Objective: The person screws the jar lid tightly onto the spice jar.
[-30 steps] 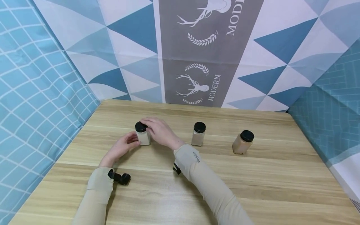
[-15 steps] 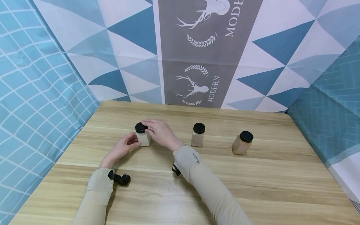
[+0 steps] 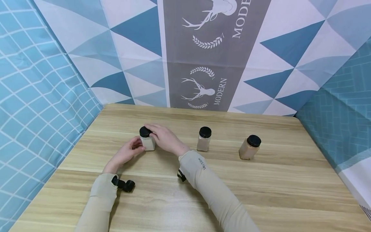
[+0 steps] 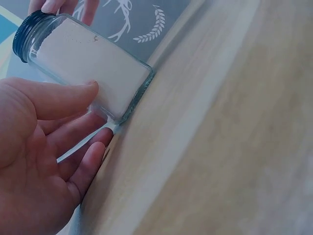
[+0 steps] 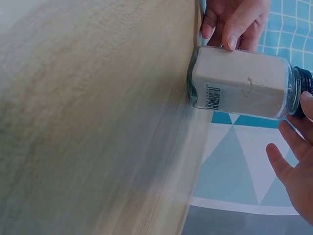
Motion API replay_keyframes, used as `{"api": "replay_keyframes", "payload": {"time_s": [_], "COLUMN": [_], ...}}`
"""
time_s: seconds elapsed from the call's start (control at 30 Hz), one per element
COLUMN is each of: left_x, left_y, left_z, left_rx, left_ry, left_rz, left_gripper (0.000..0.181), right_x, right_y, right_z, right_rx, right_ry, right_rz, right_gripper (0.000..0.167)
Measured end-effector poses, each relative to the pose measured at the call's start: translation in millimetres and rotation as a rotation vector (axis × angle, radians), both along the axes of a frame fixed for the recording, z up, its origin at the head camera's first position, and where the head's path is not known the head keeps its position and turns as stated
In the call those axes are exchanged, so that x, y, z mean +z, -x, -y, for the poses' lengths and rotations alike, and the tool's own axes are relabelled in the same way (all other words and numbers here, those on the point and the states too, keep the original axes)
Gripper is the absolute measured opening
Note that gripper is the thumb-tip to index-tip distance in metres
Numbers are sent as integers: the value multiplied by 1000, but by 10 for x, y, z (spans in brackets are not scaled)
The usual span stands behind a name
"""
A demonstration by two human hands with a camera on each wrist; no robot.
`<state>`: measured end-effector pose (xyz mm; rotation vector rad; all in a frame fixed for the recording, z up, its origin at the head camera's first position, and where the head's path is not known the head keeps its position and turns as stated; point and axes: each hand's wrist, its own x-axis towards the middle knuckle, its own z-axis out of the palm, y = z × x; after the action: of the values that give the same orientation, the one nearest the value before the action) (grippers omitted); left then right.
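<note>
A square glass jar [image 3: 148, 144] of pale powder stands upright at the table's left side, its black screw lid [image 3: 144, 131] on. My left hand [image 3: 125, 152] holds the jar low on its body, the thumb on one face and fingers at the far side, as the left wrist view shows. My right hand [image 3: 166, 138] grips the lid from the right with thumb and fingers. In the right wrist view, a barcode label [image 5: 213, 97] shows on the glass, and some of the right hand's fingers [image 5: 279, 164] are spread away from the lid.
Two more black-lidded jars stand to the right: one with pale powder [image 3: 204, 142] near the middle, another with browner powder [image 3: 248, 150] farther right. Patterned cloth [image 3: 145, 58] hangs behind the wooden table [image 3: 261, 199]. Black camera mounts [image 3: 124, 185] sit at both wrists.
My right hand's fingers have shifted slightly around the lid. The jar and my left hand stay in practically the same place.
</note>
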<state>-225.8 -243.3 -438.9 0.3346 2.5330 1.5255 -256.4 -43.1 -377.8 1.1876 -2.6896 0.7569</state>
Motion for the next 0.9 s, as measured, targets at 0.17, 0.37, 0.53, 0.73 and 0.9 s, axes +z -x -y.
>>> {"api": "replay_keyframes", "payload": {"time_s": [0.17, 0.37, 0.53, 0.73, 0.9], "left_x": [3, -2, -3, -26, -36], "left_y": [-14, -13, -5, 4, 9], "left_z": [-17, -52, -91, -120, -124], "left_rx": [12, 61, 98, 128, 141], "left_ry": [32, 60, 70, 79, 60], "left_rz": [-7, -1, -16, -38, -18], "left_gripper": [57, 56, 53, 51, 53], "right_x": [-11, -18, -32, -39, -74], "right_y": [-16, -42, -51, -53, -37], "right_z": [-6, 1, 4, 0, -9], "right_rx": [-13, -37, -71, -95, -95], "right_ry": [5, 34, 76, 136, 151], "right_rz": [-1, -10, -42, -56, -31], "right_gripper": [42, 42, 40, 39, 39]}}
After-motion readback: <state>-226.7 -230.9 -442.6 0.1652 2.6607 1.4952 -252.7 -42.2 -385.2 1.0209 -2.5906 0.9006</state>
